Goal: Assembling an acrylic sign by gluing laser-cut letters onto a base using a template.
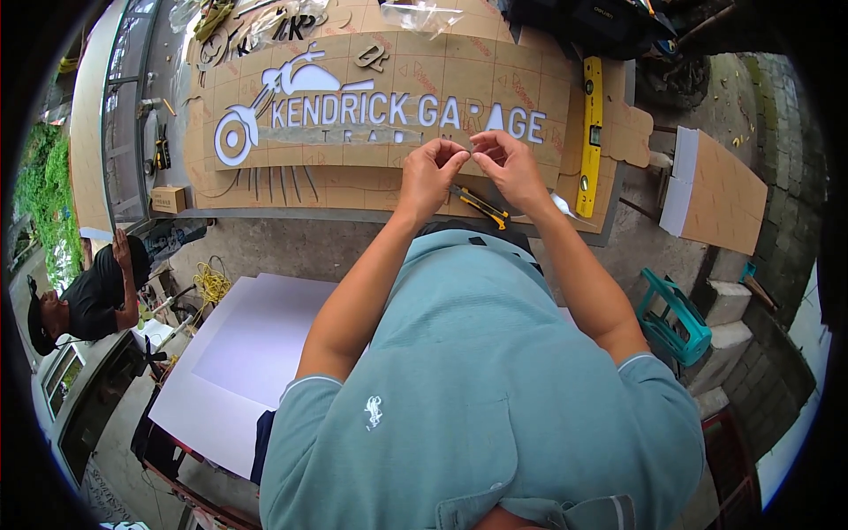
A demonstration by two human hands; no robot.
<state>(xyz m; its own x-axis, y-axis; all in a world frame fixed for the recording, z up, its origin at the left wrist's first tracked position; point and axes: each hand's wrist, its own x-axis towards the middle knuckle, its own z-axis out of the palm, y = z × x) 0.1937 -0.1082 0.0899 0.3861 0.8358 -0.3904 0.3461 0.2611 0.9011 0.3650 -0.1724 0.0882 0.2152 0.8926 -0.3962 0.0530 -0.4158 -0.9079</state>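
Observation:
My left hand (430, 175) and my right hand (510, 170) are raised over the near edge of a sign panel (389, 64). Both are closed in a pinch, thumbs and fingertips almost meeting. Whatever lies between them is too small to make out. Brown protective paper covers the panel, with letters and a motorcycle shape (305, 78) showing white through it. Clear tape (327, 135) runs across it under the large letters. Just below my hands, a yellow utility knife (480, 207) lies at the table's near edge. To its right is a white pointed nozzle or tip (565, 207).
A yellow spirit level (590, 141) lies right of the panel. Loose cut letters (291, 25) and clear plastic (424, 16) lie beyond it. Pliers (162, 148) and a small cardboard box (168, 200) are at left. A teal stool (673, 316) stands right; another person (97, 287) is far left.

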